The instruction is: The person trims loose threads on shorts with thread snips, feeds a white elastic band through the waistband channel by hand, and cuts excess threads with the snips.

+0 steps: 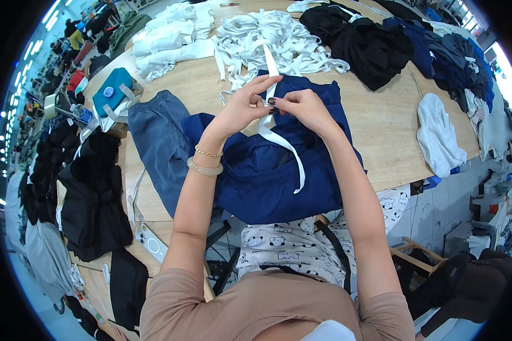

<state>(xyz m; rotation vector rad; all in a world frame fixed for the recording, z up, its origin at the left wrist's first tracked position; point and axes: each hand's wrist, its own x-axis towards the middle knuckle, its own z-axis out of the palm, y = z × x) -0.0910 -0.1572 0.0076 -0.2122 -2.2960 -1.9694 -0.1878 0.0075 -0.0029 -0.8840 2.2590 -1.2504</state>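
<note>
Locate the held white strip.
In the head view's upper middle, the white strip is between the left hand and right hand, its lower end lying on the navy garment.

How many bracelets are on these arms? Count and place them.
2, both on the left arm: a gold one nearer the hand, a pale one just behind it. No others show.
</note>
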